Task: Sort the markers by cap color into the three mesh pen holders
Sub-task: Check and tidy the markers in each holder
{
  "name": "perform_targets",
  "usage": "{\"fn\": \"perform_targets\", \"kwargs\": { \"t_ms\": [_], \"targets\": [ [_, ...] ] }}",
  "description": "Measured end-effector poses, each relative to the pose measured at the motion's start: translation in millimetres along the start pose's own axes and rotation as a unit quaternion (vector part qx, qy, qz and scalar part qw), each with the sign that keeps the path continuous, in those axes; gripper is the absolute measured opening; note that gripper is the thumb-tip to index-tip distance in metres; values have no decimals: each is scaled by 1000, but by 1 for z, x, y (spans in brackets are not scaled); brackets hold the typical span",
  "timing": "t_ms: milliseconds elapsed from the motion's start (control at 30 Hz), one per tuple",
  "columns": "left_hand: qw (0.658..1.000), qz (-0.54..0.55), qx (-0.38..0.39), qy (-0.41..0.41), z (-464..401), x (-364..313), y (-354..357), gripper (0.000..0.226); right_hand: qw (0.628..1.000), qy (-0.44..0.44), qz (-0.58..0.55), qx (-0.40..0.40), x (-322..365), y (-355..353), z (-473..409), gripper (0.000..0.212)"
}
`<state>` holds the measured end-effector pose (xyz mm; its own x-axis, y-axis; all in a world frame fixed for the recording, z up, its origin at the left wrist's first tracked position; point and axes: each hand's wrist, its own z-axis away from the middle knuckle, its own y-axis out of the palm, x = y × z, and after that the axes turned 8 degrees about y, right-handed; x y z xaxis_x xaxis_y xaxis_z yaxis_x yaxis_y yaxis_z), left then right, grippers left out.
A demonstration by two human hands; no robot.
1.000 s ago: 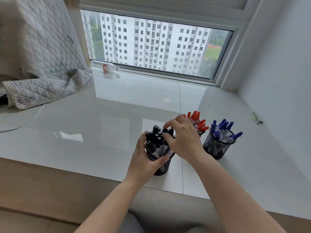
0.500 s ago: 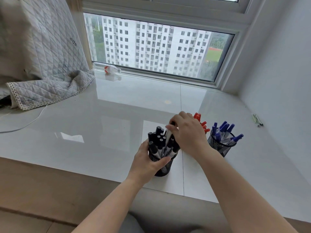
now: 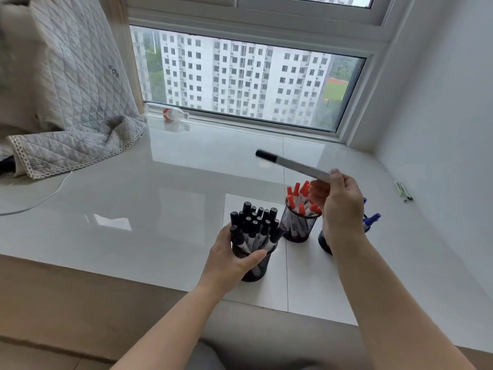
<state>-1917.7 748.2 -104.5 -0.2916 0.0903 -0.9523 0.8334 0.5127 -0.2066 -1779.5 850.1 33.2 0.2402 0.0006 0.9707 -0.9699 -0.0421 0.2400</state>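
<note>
Black-capped marker (image 3: pixel 292 164) pinched aloft in her right hand (image 3: pixel 338 204), left hand (image 3: pixel 232 259) gripping the black markers' holder (image 3: pixel 253 267).

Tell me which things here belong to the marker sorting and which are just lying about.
Job:
black-capped marker in right hand
holder of black markers, gripped by left hand
holder of red markers
holder of blue markers

Lying about:
quilted blanket
plastic bottle
white cable
</note>
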Motion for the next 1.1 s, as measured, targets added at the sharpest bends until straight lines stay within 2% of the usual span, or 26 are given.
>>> {"fn": "perform_targets", "kwargs": {
  "t_ms": [67,133,267,367,433,500,567,600,667,767,867,967,1033,1100],
  "targets": [
    [1000,1,-1,2,0,0,0,72,987,95,-124,41,0,-1,2,12],
    [1000,-3,-1,3,0,0,0,71,967,149,-190,79,-2,-1,6,9],
    [1000,-9,-2,5,0,1,1,70,943,207,-205,163,-7,1,13,3],
    [1000,-8,-3,6,-1,1,1,71,938,204,-176,219,-12,5,16,13],
    [1000,-6,-2,6,-1,1,1,72,952,168,-96,236,-16,6,19,18],
    [1000,-4,-2,8,-1,1,1,72,965,107,14,240,-21,7,23,12],
    [1000,-8,-2,11,0,1,1,72,966,58,87,237,-25,8,28,3],
    [1000,-9,-2,11,0,1,1,72,965,37,113,235,-27,8,30,8],
    [1000,-9,-2,12,0,1,1,71,957,-6,173,231,-31,8,34,13],
    [1000,-8,0,11,1,1,0,72,937,-79,254,225,-37,4,38,9],
    [1000,-5,-2,13,1,-1,0,72,905,-170,334,201,-45,-1,40,16],
    [1000,-6,1,16,1,-3,1,69,888,-220,361,182,-54,-4,41,27],
    [1000,-6,1,16,1,-3,0,68,895,-227,348,165,-58,-5,42,35],
    [1000,-5,2,15,1,-2,1,68,901,-238,330,152,-60,-6,43,53]
  ]
}}
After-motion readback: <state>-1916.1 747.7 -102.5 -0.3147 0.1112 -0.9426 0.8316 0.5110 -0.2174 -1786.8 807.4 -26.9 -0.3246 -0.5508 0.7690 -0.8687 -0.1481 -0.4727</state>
